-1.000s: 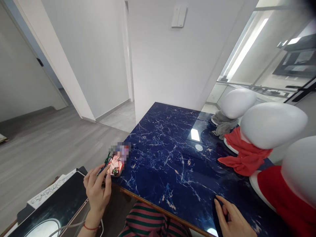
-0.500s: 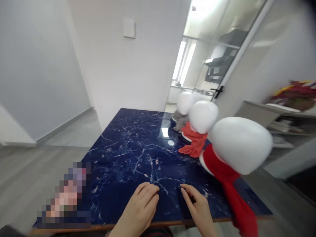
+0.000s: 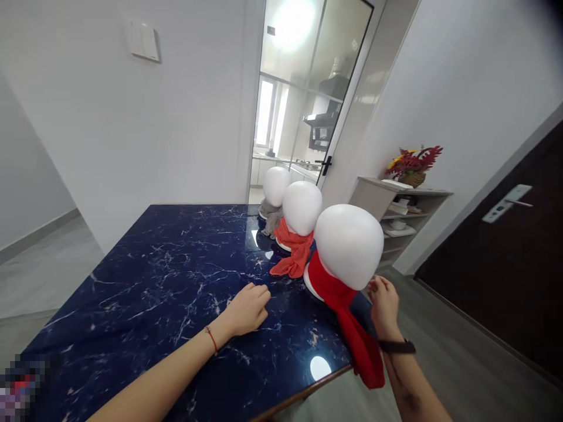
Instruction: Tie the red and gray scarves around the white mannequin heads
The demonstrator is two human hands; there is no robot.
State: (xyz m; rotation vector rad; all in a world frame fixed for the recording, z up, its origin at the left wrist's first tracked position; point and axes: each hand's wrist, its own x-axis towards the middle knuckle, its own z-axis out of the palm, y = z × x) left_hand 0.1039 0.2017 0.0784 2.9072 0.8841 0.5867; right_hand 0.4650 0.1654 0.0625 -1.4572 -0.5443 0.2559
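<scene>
My left hand (image 3: 248,309) rests on the dark blue marbled table (image 3: 171,275), its fingers bent together, and no object shows in them. On the far side of the nearest white mannequin head (image 3: 349,243), my right hand (image 3: 384,302) is raised by the neck with fingers loosely curved and partly apart; whether it touches the head is unclear. A red scarf (image 3: 329,284) wraps that neck, its tail hanging over the table edge. Behind it stands a second white head (image 3: 302,205) with a coral scarf (image 3: 297,252), then a third white head (image 3: 277,184) with a grey scarf (image 3: 272,218).
A blurred-out item (image 3: 20,387) lies at the table's left corner. Beyond the right edge stand a shelf unit (image 3: 373,190) with a flower basket (image 3: 413,170) and a dark door (image 3: 505,252). A glass door (image 3: 303,88) is behind the heads.
The view has turned to the right. My right hand has moved from over the table's front to the right side of the nearest head. My left hand has moved forward, nearer the heads.
</scene>
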